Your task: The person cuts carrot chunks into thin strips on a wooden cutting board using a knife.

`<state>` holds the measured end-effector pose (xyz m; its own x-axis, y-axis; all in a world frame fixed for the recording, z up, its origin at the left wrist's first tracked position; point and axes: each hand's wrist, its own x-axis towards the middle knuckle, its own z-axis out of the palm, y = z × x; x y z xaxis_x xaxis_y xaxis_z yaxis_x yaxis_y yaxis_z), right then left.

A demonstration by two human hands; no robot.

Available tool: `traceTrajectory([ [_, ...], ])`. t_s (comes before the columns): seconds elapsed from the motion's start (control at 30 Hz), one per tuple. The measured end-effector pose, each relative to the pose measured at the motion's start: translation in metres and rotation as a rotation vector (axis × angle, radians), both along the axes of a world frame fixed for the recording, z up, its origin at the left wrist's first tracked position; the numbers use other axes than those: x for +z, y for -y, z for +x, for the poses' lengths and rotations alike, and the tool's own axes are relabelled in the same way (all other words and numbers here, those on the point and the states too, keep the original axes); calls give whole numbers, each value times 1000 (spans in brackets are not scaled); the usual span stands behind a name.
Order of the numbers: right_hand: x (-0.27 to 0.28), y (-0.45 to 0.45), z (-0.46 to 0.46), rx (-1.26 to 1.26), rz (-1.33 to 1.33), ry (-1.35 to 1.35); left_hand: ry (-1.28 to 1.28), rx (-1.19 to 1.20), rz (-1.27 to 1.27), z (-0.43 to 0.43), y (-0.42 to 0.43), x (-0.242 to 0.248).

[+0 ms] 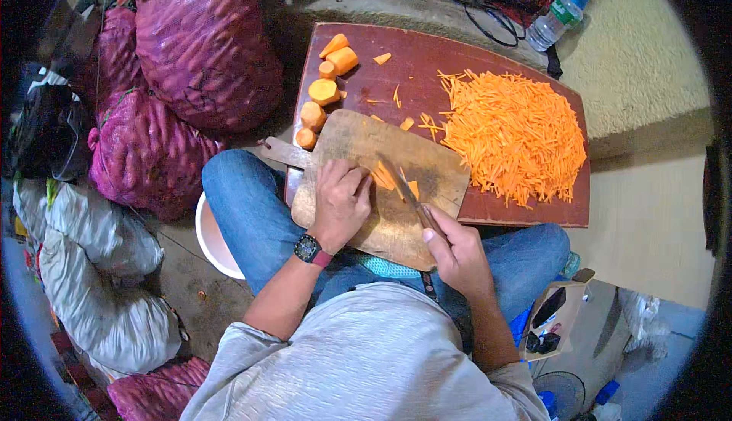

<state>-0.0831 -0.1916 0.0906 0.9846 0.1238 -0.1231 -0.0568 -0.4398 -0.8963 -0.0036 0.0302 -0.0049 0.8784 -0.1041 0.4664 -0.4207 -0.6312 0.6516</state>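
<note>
My right hand (460,249) is closed round the wooden handle of a knife (400,181), whose blade lies over cut carrot slices (383,177) on a worn wooden cutting board (349,135). Just left of the slices, my left hand (343,192) rests on the board with bent fingers; whether they press on a piece of carrot cannot be seen. Several peeled carrot chunks (323,92) stand in a row along the left edge of the red-brown table (400,44). A large heap of carrot shreds (514,135) covers its right part.
Full purple mesh sacks (206,44) and white sacks (108,301) stand at the left. A white basin (214,244) is beside my left knee. Beyond the table lie a black cable (486,15) and a plastic water bottle (557,18). A fan (560,392) is at the lower right.
</note>
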Motion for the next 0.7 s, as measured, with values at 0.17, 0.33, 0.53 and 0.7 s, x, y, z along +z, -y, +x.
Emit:
traceTrajectory([
  [0.17,-24,-6,9,121,62,-21,15,58,-102,5,-4,4],
  [0.33,-46,45,32,4,-51,34,-29,20,-8,2,-4,0],
  [0.53,-39,94,69,-251,-92,191,-8,-275,73,1,23,-2],
  [0.7,-40,93,61,-303,132,54,-54,-454,166,22,69,16],
])
